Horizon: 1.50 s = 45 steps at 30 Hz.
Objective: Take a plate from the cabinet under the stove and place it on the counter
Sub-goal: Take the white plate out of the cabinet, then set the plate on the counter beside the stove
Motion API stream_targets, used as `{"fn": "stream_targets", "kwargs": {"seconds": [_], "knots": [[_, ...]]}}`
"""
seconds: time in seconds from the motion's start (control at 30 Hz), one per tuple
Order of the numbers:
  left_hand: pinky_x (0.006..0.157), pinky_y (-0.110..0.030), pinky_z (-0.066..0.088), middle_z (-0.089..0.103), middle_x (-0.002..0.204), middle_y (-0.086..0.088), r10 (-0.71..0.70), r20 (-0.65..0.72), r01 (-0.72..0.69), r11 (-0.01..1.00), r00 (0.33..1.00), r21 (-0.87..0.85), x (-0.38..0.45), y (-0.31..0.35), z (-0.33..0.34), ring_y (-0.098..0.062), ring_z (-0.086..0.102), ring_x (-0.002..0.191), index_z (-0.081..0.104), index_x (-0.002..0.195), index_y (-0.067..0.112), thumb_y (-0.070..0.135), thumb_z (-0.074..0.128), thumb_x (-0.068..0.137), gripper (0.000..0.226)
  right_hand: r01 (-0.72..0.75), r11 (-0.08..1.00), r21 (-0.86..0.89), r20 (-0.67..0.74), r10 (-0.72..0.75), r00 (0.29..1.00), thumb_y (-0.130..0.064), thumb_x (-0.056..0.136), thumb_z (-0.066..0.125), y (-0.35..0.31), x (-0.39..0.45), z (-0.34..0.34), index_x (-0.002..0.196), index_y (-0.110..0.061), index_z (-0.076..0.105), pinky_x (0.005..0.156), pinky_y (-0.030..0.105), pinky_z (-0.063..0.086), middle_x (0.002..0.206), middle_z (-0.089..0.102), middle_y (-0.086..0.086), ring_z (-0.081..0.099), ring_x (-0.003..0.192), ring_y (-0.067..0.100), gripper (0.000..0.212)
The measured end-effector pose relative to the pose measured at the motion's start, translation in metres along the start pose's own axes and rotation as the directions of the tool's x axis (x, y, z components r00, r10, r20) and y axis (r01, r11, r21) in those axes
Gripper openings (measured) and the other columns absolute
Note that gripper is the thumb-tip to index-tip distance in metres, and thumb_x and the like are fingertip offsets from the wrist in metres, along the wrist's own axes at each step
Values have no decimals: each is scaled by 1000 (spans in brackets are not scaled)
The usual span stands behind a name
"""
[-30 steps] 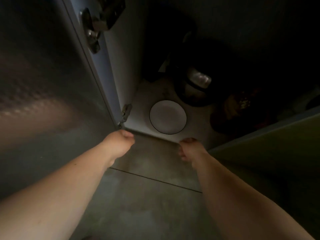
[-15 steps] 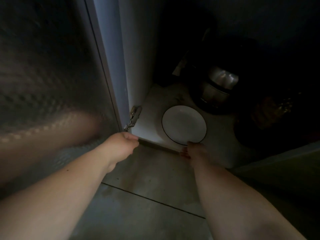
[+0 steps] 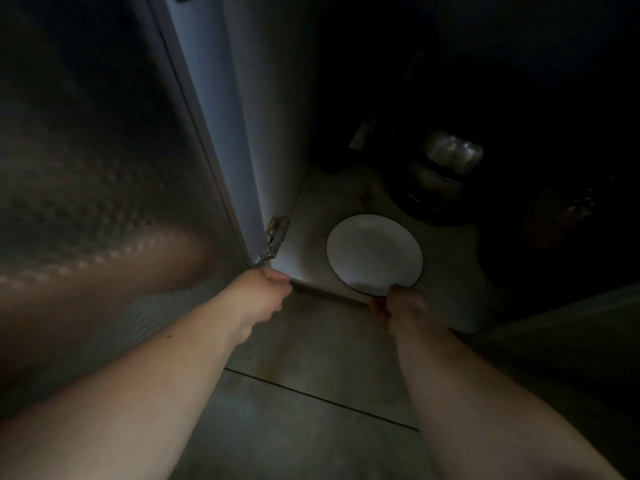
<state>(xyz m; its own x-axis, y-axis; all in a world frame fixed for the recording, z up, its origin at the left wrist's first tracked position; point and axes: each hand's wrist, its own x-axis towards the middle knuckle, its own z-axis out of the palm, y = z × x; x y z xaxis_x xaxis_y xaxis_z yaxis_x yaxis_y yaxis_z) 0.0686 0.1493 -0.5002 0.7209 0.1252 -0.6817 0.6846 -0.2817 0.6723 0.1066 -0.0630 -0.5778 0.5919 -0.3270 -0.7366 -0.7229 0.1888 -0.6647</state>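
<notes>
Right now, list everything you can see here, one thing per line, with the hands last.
plate: one, white with a thin dark rim, flat on the cabinet floor near the front edge
cabinet floor: one, pale, lit at the front, dark further in
cabinet door: one, grey textured face, swung open on the left
hinge: one, metal, at the door's lower corner
metal pot: one, shiny, behind the plate in the dark; details too dim to tell
floor tiles: grey, in front of the cabinet
left hand: one, closed at the door's bottom corner
right hand: one, fingers at the plate's near rim
</notes>
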Motion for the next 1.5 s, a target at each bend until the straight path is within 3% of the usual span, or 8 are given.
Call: {"fn": "stream_targets", "kwargs": {"seconds": [0.13, 0.27, 0.47, 0.6, 0.83, 1.1, 1.23, 1.5], "knots": [[59, -25, 39, 49, 75, -2, -47, 18, 48, 996, 999, -71, -31, 37, 13, -16, 48, 65, 50, 119, 20, 15, 48, 94, 25, 13, 986, -169, 0, -13, 1000, -7, 95, 42, -19, -49, -28, 128, 8, 47, 70, 37, 55, 75, 55, 9, 57, 63, 20, 37], [87, -38, 52, 56, 113, -9, -103, 82, 109, 991, 991, -75, -86, 77, 11, -25, 57, 96, 23, 151, 20, 22, 49, 93, 64, -8, 946, -323, 14, 13, 1000, -7, 93, 41, -48, -127, -58, 133, -7, 44, 84, 49, 56, 80, 59, 6, 64, 69, 26, 40], [86, -44, 53, 54, 122, -4, -169, 55, 175, 975, 984, -135, -182, 119, -20, -25, 54, 101, 34, 146, 23, 14, 43, 91, 57, -57, 889, -454, 85, 107, 991, -6, 95, 40, -96, -250, -88, 136, -13, 43, 67, 34, 58, 105, 59, 10, 64, 64, 19, 42], [56, -34, 51, 60, 93, -7, -245, 49, 248, 965, 968, -89, -245, 139, -54, -23, 59, 74, 51, 122, 8, 7, 38, 88, 36, -95, 874, -476, 172, 199, 965, -4, 93, 42, -130, -320, -102, 127, -11, 50, 52, 31, 60, 95, 64, 11, 68, 68, 21, 35], [83, -49, 52, 62, 95, -19, -267, 24, 268, 959, 963, -91, -353, 185, -107, -38, 61, 92, 46, 107, 3, -1, 33, 91, 21, 22, 824, -566, 310, 189, 932, -3, 93, 40, -182, -421, -112, 120, -12, 51, 64, 36, 59, 76, 64, 14, 65, 61, 22, 31], [82, -49, 53, 47, 142, -21, -230, -20, 224, 963, 973, -150, -433, 226, -156, -41, 58, 116, 33, 144, 3, -4, 38, 92, 53, 141, 785, -604, 395, 141, 908, 0, 90, 40, -242, -500, -111, 111, -2, 55, 48, 29, 54, 71, 62, 15, 61, 54, 23, 25], [52, -37, 58, 48, 140, -20, -207, -54, 193, 960, 977, -202, -449, 237, -184, -43, 59, 114, 36, 141, 6, 1, 43, 89, 53, 266, 745, -612, 459, 60, 887, -3, 92, 40, -278, -530, -102, 107, -6, 55, 57, 31, 57, 74, 63, 12, 62, 59, 21, 22], [59, -35, 52, 62, 97, -10, -22, -246, -75, 923, 969, -378, -457, 288, -222, -25, 59, 79, 53, 115, 9, 8, 44, 91, 26, 426, 748, -510, 499, -146, 854, -2, 91, 39, -344, -558, -61, 95, -1, 57, 56, 30, 55, 68, 61, 13, 61, 58, 23, 19]]}}
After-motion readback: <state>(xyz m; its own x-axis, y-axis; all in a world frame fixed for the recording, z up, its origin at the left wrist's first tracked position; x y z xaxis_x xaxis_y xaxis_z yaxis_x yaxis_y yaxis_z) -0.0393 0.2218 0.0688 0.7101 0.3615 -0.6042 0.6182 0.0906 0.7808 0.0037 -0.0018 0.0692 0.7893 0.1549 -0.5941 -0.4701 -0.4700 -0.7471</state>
